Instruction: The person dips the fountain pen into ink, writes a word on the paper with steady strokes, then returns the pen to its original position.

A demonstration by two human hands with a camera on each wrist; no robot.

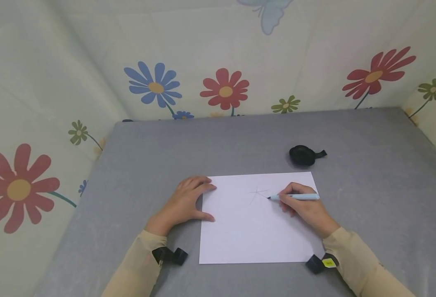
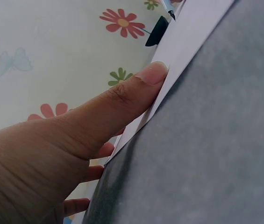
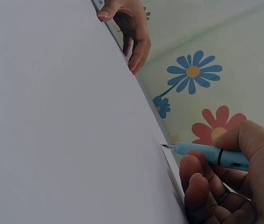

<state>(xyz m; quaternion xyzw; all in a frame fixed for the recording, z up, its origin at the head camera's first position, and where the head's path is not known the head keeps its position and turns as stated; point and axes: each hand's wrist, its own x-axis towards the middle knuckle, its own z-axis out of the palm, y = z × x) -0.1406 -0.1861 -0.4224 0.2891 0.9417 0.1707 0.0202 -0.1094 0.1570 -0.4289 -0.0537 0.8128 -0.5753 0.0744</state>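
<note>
A white sheet of paper [image 1: 240, 239] lies on the grey table, with a few thin crossing strokes [image 1: 257, 193] in its upper middle. My right hand [image 1: 303, 206] pinches a light blue fountain pen [image 1: 299, 197] between thumb and fingers. In the right wrist view its metal nib [image 3: 167, 146] points at the paper; from the head its tip is at the right end of the strokes. My left hand [image 1: 184, 202] rests over the sheet's left edge, thumb and fingers spread apart. The left thumb [image 2: 136, 84] lies along that edge in the left wrist view.
Behind the paper's top right corner sits a round black object [image 1: 302, 155] with a short strap. The grey tabletop [image 1: 147, 152] reaches back to a flower-printed curtain [image 1: 188, 41]. Black camera mounts [image 1: 169, 255] are strapped at both wrists.
</note>
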